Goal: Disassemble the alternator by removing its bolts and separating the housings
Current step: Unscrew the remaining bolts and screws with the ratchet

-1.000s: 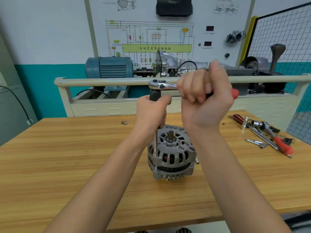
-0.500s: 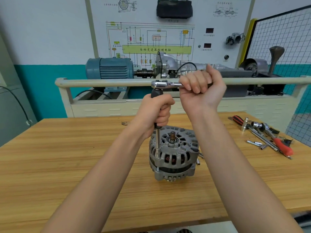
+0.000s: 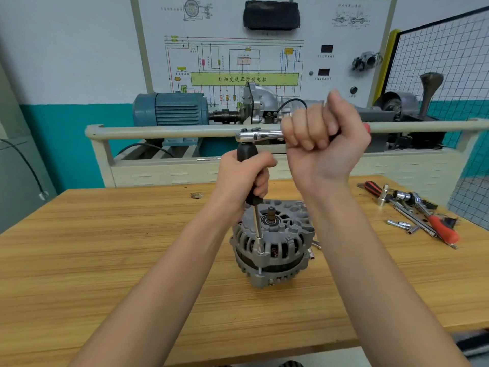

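Observation:
A grey alternator [image 3: 275, 250] stands shaft-up on the wooden workbench [image 3: 105, 260]. A long extension bar [image 3: 256, 229] with a black grip runs down to a bolt on the housing's front left edge. My left hand [image 3: 243, 181] is wrapped around that black grip just above the alternator. A chrome ratchet wrench [image 3: 259, 135] sits on top of the bar, lying level and pointing right. My right hand [image 3: 325, 144] is a fist around the ratchet's handle, whose red end shows past my knuckles.
Loose tools lie at the bench's right side: a red-handled ratchet [image 3: 442, 229], a screwdriver [image 3: 373, 188], sockets [image 3: 399, 223]. Small metal parts [image 3: 313, 247] rest right of the alternator. A training rig with a blue motor [image 3: 172, 109] and a beige rail [image 3: 164, 131] stands behind.
My right hand has swung the ratchet handle back and forth, ending slightly further right and farther from me. My left hand has kept its grip on the extension bar. The alternator has stayed put.

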Demonstrator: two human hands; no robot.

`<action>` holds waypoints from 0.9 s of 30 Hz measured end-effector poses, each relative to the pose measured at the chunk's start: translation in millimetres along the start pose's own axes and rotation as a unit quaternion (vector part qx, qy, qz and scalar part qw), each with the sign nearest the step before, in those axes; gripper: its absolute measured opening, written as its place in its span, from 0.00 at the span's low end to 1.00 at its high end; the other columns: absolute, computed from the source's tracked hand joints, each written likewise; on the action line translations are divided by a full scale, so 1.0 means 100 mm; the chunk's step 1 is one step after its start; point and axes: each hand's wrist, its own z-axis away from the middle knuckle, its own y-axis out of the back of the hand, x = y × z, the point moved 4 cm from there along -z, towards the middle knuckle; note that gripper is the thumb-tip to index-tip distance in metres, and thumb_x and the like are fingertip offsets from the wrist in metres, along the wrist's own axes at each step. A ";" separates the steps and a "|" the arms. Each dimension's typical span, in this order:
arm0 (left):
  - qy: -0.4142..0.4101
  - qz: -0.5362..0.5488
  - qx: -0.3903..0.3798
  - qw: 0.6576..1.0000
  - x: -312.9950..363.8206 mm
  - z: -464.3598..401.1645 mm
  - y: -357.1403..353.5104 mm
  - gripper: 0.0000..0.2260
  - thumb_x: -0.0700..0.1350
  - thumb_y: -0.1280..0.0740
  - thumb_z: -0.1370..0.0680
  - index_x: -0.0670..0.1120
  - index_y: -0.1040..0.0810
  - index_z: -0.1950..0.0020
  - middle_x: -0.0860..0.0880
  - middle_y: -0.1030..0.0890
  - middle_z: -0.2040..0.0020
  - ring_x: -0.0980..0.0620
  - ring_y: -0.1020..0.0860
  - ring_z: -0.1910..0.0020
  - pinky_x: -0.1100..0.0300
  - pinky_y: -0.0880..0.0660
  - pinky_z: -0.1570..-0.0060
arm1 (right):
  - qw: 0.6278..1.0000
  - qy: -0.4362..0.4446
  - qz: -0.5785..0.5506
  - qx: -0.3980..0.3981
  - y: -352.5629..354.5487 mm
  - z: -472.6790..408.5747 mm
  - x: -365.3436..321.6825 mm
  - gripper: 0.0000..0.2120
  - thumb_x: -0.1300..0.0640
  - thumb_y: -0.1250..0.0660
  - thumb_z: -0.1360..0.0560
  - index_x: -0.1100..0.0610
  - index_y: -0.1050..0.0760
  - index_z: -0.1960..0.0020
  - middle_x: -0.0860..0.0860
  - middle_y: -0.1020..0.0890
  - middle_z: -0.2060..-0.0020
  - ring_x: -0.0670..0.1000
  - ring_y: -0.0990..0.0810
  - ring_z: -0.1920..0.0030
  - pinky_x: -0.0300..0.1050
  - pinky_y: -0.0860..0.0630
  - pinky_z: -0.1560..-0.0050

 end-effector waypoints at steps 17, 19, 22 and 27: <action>0.052 -0.042 -0.024 0.997 -0.02 -0.05 -0.24 0.20 0.34 0.39 0.25 0.48 0.42 0.74 0.52 0.42 0.81 0.55 0.47 0.82 0.69 0.46 0.78 | 0.992 0.030 -0.069 0.096 0.21 0.07 -0.17 0.23 0.62 0.43 0.25 0.54 0.38 0.78 0.47 0.41 0.84 0.46 0.44 0.81 0.39 0.45 0.76; 0.043 -0.079 0.010 0.996 -0.01 -0.05 -0.22 0.19 0.34 0.38 0.26 0.47 0.40 0.73 0.52 0.41 0.80 0.54 0.46 0.82 0.68 0.45 0.78 | 0.991 0.131 0.036 0.020 0.05 0.25 -0.19 0.21 0.64 0.42 0.26 0.54 0.39 0.77 0.48 0.40 0.83 0.47 0.43 0.80 0.42 0.45 0.74; 0.019 -0.122 0.046 0.991 0.01 -0.04 -0.18 0.17 0.35 0.36 0.27 0.46 0.39 0.70 0.50 0.40 0.78 0.54 0.44 0.82 0.68 0.44 0.79 | 0.970 0.204 0.127 -0.023 -0.08 0.38 -0.13 0.19 0.67 0.42 0.28 0.54 0.42 0.73 0.49 0.39 0.82 0.46 0.41 0.79 0.42 0.44 0.72; 0.019 -0.091 0.024 0.995 0.02 -0.05 -0.04 0.19 0.34 0.35 0.27 0.48 0.39 0.72 0.54 0.40 0.79 0.54 0.45 0.81 0.66 0.46 0.77 | 0.996 0.071 -0.010 0.051 0.09 0.17 -0.10 0.22 0.64 0.43 0.26 0.54 0.37 0.79 0.47 0.40 0.84 0.46 0.44 0.81 0.40 0.43 0.75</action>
